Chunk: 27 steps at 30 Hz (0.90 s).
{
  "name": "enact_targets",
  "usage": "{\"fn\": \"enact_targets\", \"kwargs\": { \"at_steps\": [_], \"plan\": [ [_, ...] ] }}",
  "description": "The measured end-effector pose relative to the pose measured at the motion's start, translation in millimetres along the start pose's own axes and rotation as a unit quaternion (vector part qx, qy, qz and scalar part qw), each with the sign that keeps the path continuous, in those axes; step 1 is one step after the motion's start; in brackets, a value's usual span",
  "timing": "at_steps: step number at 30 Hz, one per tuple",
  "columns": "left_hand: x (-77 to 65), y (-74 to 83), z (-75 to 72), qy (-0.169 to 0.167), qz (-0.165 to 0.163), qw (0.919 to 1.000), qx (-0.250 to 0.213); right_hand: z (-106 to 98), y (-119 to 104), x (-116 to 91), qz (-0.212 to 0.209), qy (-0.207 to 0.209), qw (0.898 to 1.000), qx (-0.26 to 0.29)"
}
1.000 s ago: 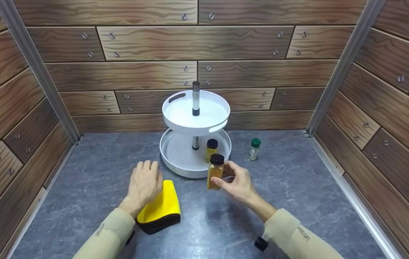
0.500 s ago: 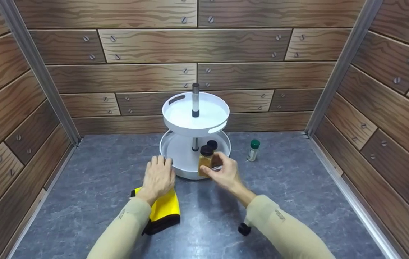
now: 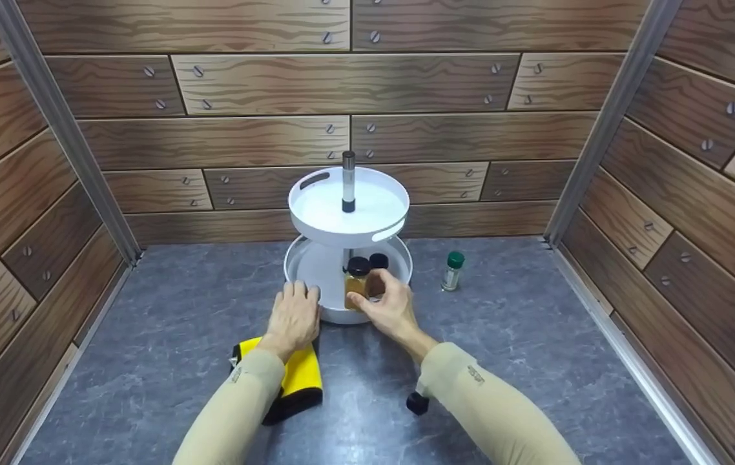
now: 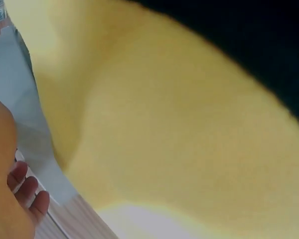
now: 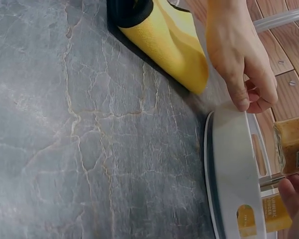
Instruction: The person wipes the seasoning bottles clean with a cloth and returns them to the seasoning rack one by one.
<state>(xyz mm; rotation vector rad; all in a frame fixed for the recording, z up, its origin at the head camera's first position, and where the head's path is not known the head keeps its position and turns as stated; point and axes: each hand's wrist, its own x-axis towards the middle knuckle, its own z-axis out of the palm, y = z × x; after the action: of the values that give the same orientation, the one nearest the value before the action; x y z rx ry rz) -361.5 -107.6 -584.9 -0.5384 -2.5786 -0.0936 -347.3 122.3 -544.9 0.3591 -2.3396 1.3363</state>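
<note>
My right hand (image 3: 393,311) pinches a square spice jar (image 3: 356,285) with a black lid and orange-brown contents. The jar is upright, over the front of the lower tray (image 3: 341,317) of a white two-tier stand. My left hand (image 3: 293,321) grips that tray's front-left rim, its thumb at the edge in the right wrist view. A second black-lidded jar (image 3: 378,261) stands in the lower tray, mostly hidden behind my right fingers; yellow label lettering (image 5: 276,214) shows in the right wrist view. A yellow cloth (image 3: 303,376) with black edging lies under my left forearm and fills most of the left wrist view.
A small green-lidded jar (image 3: 452,271) stands on the grey marbled table (image 3: 503,323), right of the stand. The upper tray (image 3: 367,223) overhangs the lower one, around a central post (image 3: 349,182). Wood-patterned walls (image 3: 264,84) enclose the back and sides.
My right hand has carried the spice jar left and away from me, from in front of the stand to over the lower tray. My left hand has moved forward and right to its rim.
</note>
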Motion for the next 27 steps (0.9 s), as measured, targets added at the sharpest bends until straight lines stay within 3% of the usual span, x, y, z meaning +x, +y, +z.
{"fn": "enact_targets", "kwargs": {
  "at_steps": [10,15,27],
  "plan": [
    [-0.8,0.3,10.5,0.021,-0.007,0.9996,-0.016,4,3,0,0.006,0.007,1.0,-0.007],
    [0.1,6.3,7.3,0.01,-0.015,0.9996,-0.023,4,6,1,-0.004,0.016,1.0,-0.009],
    [1.8,21.5,7.3,0.018,-0.007,0.9997,0.017,6,12,4,0.001,0.024,1.0,0.003]
  ]
}}
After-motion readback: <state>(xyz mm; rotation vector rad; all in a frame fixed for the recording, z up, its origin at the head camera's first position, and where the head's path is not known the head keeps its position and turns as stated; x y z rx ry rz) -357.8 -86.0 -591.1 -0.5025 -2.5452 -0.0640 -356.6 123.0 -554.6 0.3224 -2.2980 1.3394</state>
